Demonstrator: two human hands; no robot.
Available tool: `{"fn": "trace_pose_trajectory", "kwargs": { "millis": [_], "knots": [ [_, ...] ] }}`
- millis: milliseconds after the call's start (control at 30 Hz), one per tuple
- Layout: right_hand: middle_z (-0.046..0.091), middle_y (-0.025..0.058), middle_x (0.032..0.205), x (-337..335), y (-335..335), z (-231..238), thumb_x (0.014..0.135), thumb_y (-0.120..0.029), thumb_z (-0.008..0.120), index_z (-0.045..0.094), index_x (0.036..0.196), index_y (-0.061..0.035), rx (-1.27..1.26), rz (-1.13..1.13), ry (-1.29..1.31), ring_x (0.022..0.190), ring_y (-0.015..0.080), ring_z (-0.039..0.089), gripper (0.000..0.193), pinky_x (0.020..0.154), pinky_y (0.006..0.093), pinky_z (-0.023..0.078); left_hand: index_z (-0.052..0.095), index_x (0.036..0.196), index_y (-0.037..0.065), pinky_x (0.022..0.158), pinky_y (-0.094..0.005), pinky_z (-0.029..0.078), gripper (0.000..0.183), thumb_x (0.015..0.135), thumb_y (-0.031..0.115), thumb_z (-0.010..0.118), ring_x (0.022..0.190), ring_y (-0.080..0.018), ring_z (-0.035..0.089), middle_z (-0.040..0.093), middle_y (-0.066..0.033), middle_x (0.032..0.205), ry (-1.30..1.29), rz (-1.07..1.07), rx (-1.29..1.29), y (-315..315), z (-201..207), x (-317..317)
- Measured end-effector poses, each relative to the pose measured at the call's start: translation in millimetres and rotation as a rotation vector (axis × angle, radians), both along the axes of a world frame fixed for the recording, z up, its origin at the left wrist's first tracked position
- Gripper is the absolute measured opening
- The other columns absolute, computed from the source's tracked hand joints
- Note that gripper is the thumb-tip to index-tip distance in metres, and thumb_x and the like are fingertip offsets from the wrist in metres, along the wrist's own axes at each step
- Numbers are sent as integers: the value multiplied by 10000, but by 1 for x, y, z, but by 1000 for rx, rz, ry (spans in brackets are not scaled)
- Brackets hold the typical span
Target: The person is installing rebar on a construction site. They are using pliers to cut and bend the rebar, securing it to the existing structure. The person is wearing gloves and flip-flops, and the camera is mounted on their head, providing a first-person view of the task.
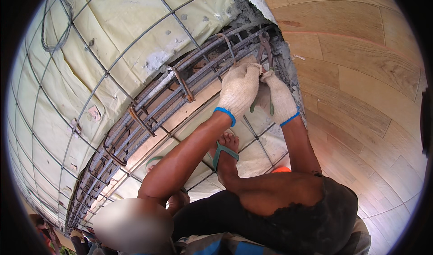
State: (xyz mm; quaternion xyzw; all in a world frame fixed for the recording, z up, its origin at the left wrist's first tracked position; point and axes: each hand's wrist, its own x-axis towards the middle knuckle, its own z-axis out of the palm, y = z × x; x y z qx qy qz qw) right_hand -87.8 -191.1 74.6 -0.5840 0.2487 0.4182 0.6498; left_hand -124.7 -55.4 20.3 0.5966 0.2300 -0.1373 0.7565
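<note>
My right hand (pixel 280 96), in a white knitted glove with a blue cuff, is closed over a pair of pincers (pixel 264 47). The dark jaws point away from me, and the green handle ends show below the gloves. My left hand (pixel 240 86), gloved the same way, has its fingers pinched together beside the right fingertips. What the left fingers hold is hidden. Under and beside the left hand runs a bundle of ribbed steel bars (pixel 198 77) with bent stirrups (pixel 184 84) around it.
Mesh of thin rods (pixel 107 73) covers pale plastic sheeting (pixel 135 43) at left. Coiled wire (pixel 67 22) lies at upper left. Rough concrete (pixel 288 61) borders wood-look flooring (pixel 343 74) at right. My sandalled foot (pixel 228 142) rests on the mesh. Another person's blurred head (pixel 133 225) is at lower left.
</note>
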Motion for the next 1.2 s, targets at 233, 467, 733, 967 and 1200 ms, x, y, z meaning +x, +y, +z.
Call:
{"fn": "trace_pose_trajectory", "kwargs": {
  "millis": [233,467,733,967,1200],
  "knots": [
    [584,5,916,-14,23,3,1086,-250,550,589,1214,-119,262,-243,6,765,154,576,187,698,371,504,665,1173,35,568,-305,516,373,1126,380,532,704,-159,651,685,-55,922,219,-51,-423,33,24,0],
    [448,-51,868,-2,-1,0,1067,-439,609,543,1182,-138,786,-393,397,721,79,442,329,633,284,401,657,1235,19,624,-328,587,398,1129,393,571,772,-189,699,715,-74,1010,218,149,-711,32,-5,11],
    [642,97,1329,-11,-4,0,1115,-353,592,481,1512,-106,207,-170,41,1241,265,648,481,1068,490,535,707,1111,45,562,-325,507,327,1105,356,608,637,-127,603,691,-35,835,275,-37,-694,25,4,34],
    [682,127,1263,10,7,23,1092,-256,607,570,1367,-37,-41,-123,90,1163,271,711,354,1003,474,609,700,1086,45,631,-314,536,283,1089,310,602,735,-140,637,701,-57,964,188,102,-637,7,-23,31],
    [686,99,1230,19,11,32,1067,-228,624,588,1329,-42,-159,-86,35,1125,257,727,323,979,461,637,691,1101,38,776,-304,547,306,1101,319,571,867,-119,635,699,-32,988,308,102,-703,9,1,37]
  ]
}}
